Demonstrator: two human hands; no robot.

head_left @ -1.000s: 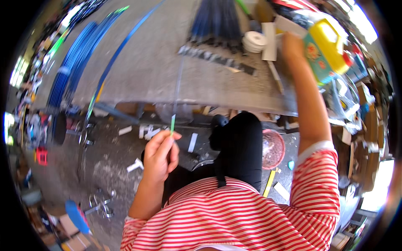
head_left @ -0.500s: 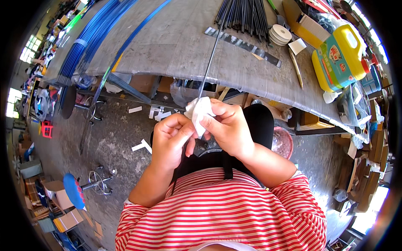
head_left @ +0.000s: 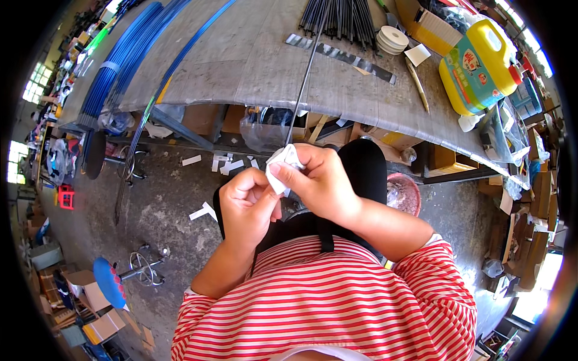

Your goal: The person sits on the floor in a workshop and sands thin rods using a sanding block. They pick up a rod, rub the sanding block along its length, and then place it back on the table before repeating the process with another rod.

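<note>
A thin dark rod (head_left: 303, 90) runs from over the workbench down toward my lap. My right hand (head_left: 328, 183) is closed on a crumpled white cloth (head_left: 283, 163), which is pinched around the rod just past the bench edge. Just below the cloth, my left hand (head_left: 245, 201) has its fingers curled on the rod. The stretch of rod inside the cloth is hidden. Farther along it, a bundle of black rods (head_left: 343, 21) lies at the back of the bench.
Blue rods (head_left: 120, 66) lie on the left of the workbench (head_left: 241, 72). At right are white spools (head_left: 392, 40), a yellow jug (head_left: 478, 69) and a cardboard box (head_left: 433, 30). A pink basin (head_left: 404, 194) stands beside my leg. A blue stool (head_left: 109, 283) stands at left.
The cloth is bunched differently, with my right thumb now laid across it. Both hands stay close together at the rod. The whole view has shifted slightly.
</note>
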